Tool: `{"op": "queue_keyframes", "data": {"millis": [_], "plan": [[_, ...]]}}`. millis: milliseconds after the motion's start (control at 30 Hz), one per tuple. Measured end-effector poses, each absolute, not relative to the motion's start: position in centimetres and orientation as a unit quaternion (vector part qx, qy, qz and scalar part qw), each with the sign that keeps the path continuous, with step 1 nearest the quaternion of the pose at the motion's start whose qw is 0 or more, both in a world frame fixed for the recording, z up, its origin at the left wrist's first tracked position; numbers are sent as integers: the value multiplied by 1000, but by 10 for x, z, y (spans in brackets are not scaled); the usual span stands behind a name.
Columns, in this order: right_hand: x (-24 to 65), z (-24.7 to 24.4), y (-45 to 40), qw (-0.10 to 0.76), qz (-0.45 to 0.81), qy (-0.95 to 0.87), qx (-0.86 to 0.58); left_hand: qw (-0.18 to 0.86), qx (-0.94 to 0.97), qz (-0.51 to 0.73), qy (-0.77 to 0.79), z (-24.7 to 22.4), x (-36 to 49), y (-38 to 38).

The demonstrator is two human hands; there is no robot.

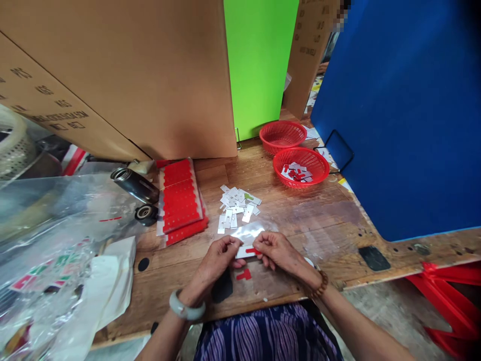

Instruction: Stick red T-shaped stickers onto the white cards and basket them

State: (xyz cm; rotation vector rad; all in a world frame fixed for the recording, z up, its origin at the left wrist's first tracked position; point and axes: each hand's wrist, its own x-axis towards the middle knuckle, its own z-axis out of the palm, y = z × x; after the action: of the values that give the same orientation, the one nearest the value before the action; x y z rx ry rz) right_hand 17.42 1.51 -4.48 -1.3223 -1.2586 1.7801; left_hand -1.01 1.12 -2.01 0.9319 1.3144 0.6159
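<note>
Near the table's front edge, my left hand (221, 256) pinches the left end of a small white card (244, 252). On the card's right part lies a red sticker (251, 250), and the fingers of my right hand (276, 249) are closed on it at the card's right end. Just below on the table is a red cut-out piece (244, 274). Beyond my hands lies a loose pile of white cards (233, 200), one of them with a green mark. Stacked red sticker sheets (182, 193) in clear film lie to the left.
A red basket (319, 175) holds cards with red marks; another red basket (283, 131) stands behind it. An open dark flask (139, 185) lies beside its lid (146, 214). Plastic bags (45, 250) cover the left. Cardboard (169, 75), green and blue panels (406, 125) enclose the table.
</note>
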Motion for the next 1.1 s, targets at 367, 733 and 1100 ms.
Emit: {"op": "queue_keyframes", "data": {"millis": [367, 733, 1100], "plan": [[249, 27, 102, 650, 520, -312, -457, 319, 619, 269, 665, -40, -30, 103], [175, -38, -20, 295, 479, -668, -487, 418, 544, 304, 661, -36, -30, 116], [147, -36, -39, 221, 346, -757, -509, 637, 328, 391, 578, -24, -9, 26]]}}
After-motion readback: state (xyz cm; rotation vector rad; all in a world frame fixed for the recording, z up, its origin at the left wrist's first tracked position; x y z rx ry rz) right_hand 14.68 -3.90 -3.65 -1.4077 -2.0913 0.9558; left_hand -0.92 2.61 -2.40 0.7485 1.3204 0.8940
